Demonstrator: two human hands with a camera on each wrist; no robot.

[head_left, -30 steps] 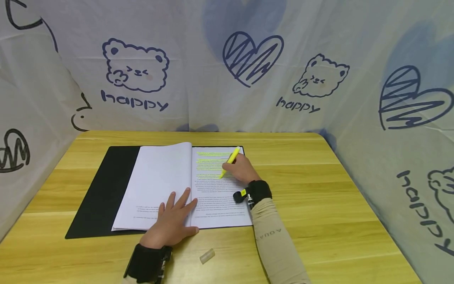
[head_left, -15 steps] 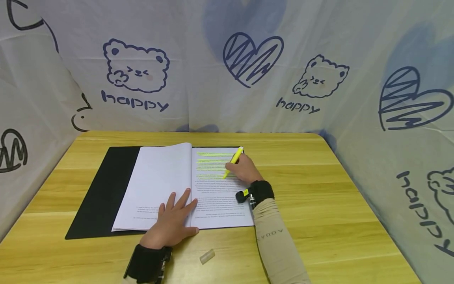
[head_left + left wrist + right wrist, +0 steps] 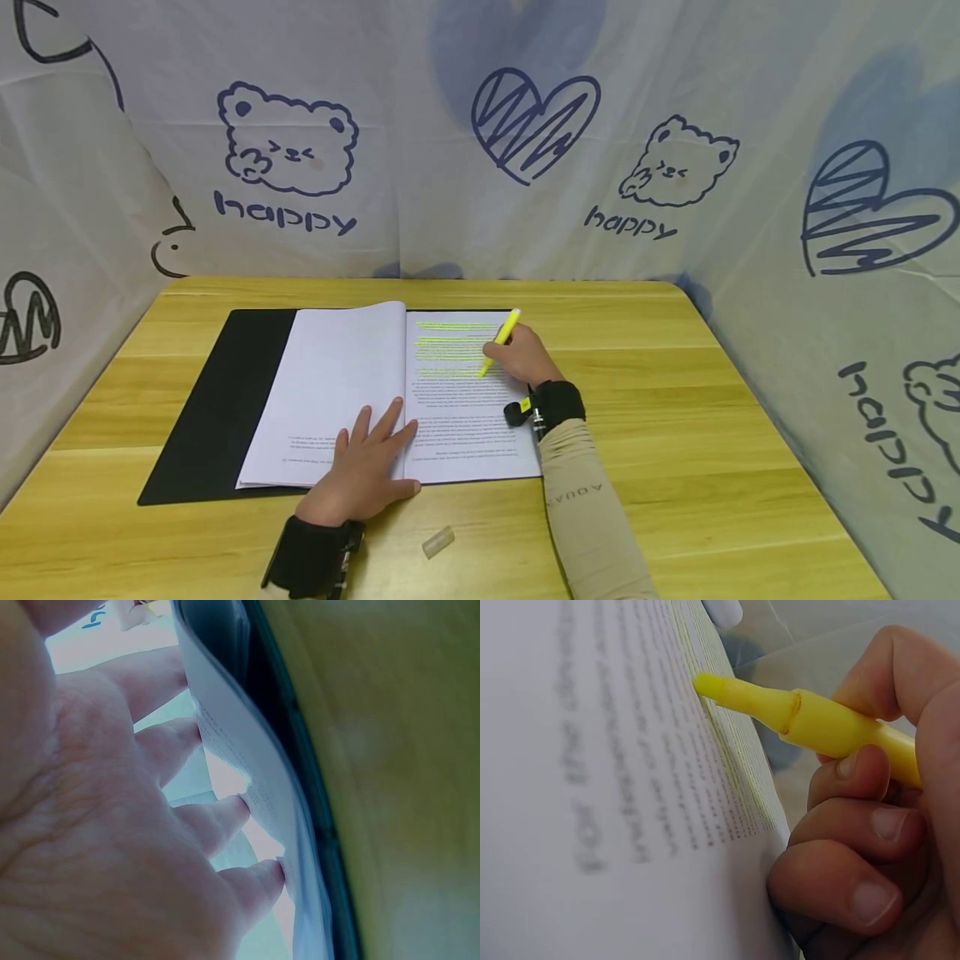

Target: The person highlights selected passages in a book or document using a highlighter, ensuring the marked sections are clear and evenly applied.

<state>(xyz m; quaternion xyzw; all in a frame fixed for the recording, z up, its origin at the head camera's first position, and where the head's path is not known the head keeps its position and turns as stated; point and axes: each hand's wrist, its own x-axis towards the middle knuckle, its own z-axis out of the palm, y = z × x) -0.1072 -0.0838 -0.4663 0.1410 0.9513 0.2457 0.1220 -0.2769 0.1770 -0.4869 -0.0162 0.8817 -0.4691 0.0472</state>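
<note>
My right hand [image 3: 522, 354] pinches a yellow highlighter [image 3: 501, 340], its body slanting up and away from the page. In the right wrist view the highlighter's tip [image 3: 707, 685] is at a line of print, and the other fingers curl beneath the barrel. The right-hand printed page [image 3: 468, 433] carries several yellow-marked lines in its upper part. My left hand [image 3: 363, 477] lies spread over the lower part of the open document, near the fold, its fingertips on the paper. In the left wrist view the fingertips [image 3: 268, 881] touch the curved sheet.
A black folder cover [image 3: 217, 392] lies under the mostly blank left page [image 3: 337, 367]. Nearer the person, a pale translucent cap [image 3: 438, 542] lies on the wooden table [image 3: 675, 433]. A white printed cloth [image 3: 420, 208] hangs behind and at both sides.
My right hand has slid a little to the right along a line with the highlighter, and the yellow marking on that line reaches further right. The left hand stays in place.
</note>
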